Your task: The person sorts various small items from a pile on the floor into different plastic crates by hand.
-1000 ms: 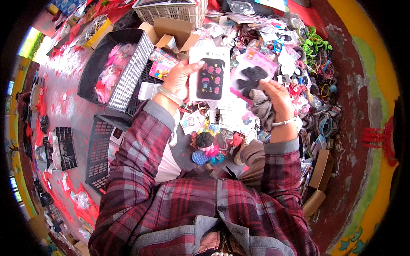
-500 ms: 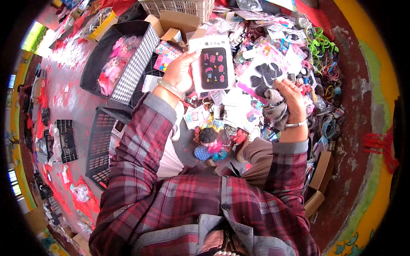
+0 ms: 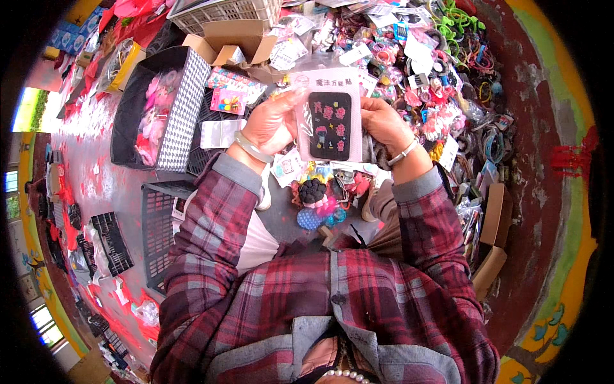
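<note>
Upright in front of me is a flat packet (image 3: 329,126), a clear sleeve with a white header card and a black pad bearing pink figures. My left hand (image 3: 272,121) pinches its left edge. At the opposite edge, my right hand (image 3: 388,125) is closed with its thumb against the packet. Some grey cloth (image 3: 382,153) shows under the right hand, mostly hidden. What else lies behind the packet cannot be seen. Below it, between my feet, sit a dark braided hair piece (image 3: 313,193) and a blue dotted ball-like item (image 3: 310,217).
A large heap of packaged hair accessories (image 3: 416,57) spreads ahead and right. To the left stand a houndstooth-sided bin (image 3: 182,109) with pink fluffy items and a black plastic basket (image 3: 157,214). Cardboard boxes stand ahead (image 3: 233,30) and at the right (image 3: 495,214).
My right hand has moved left from the packet with black flower shapes to the held packet's right edge. That flower packet is no longer visible. The held packet has come slightly down and right.
</note>
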